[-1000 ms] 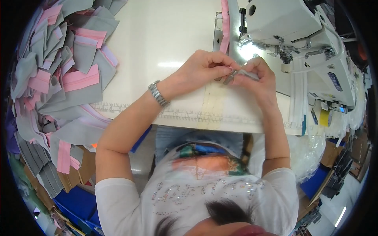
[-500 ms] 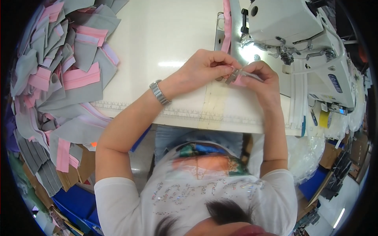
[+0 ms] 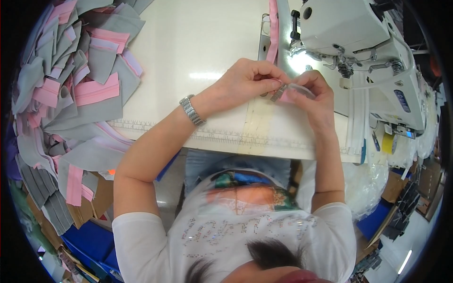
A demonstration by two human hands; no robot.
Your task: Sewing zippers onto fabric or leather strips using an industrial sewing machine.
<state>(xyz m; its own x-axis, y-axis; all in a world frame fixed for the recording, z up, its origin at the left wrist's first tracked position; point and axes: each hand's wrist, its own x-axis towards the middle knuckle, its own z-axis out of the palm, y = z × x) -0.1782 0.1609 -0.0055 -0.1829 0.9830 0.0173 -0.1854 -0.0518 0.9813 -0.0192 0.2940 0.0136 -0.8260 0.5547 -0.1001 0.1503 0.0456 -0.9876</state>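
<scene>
My left hand [image 3: 257,80] has thumb and index finger pinched on a small metal piece [image 3: 278,93], which looks like a zipper slider. Facing it, my right hand [image 3: 315,96] is closed on the end of a pink strip [image 3: 285,97] with a pale grey edge between thumb and fingers. The two hands nearly touch at the fingertips, just in front of the sewing machine [image 3: 349,28]. Behind them a long pink and grey strip [image 3: 273,30] runs away along the table; whether it joins the held end is hidden by my fingers.
Grey fabric pieces with pink zipper strips [image 3: 96,89] lie heaped on the left. A ruler scale [image 3: 207,136] runs along the white table's [image 3: 179,52] near edge. To the right are white tapes [image 3: 356,127], yellow tape [image 3: 389,143] and clear plastic bags [image 3: 365,188].
The fingers of my right hand have shifted slightly, and the pale edge of the strip now bulges up between them. My left hand keeps its pinch almost in place.
</scene>
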